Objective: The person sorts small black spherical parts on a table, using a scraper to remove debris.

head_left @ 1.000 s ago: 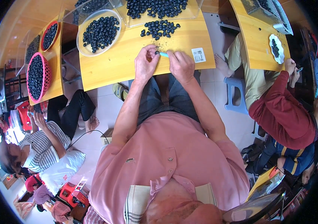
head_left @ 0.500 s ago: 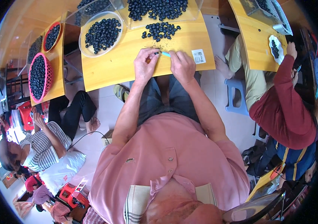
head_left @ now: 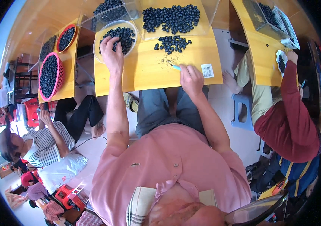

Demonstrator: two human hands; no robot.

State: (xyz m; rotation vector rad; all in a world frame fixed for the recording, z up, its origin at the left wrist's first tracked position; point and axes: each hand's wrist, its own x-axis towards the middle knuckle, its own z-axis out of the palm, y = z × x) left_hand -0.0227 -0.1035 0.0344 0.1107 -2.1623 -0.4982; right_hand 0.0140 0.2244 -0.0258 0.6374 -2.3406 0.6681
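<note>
My left hand (head_left: 112, 52) is over the near side of a round clear bowl (head_left: 98, 57) of blueberries (head_left: 126, 37). Its fingers are curved and apart, with no berry visible between them. Closed round a small turquoise pen-like tool (head_left: 176, 67) is my right hand (head_left: 191, 78); the tool's dark tip points left, just above the table. Brown crumbs (head_left: 167, 61) lie scattered beside that tip. Beyond them sits a small loose group of blueberries (head_left: 172, 44) on the yellow table (head_left: 145, 75).
A clear box (head_left: 208, 22) with many blueberries stands behind the loose group. A white printed label (head_left: 207, 71) lies right of my right hand. Blueberries fill a pink basket (head_left: 60, 77) on the left table. Co-workers sit on both sides; a blue stool (head_left: 239, 113) stands right.
My left hand has left the spot beside the tool, where it pinched a blueberry, and moved left to the bowl. My right hand has shifted slightly, still gripping the tool. The whole view has shifted.
</note>
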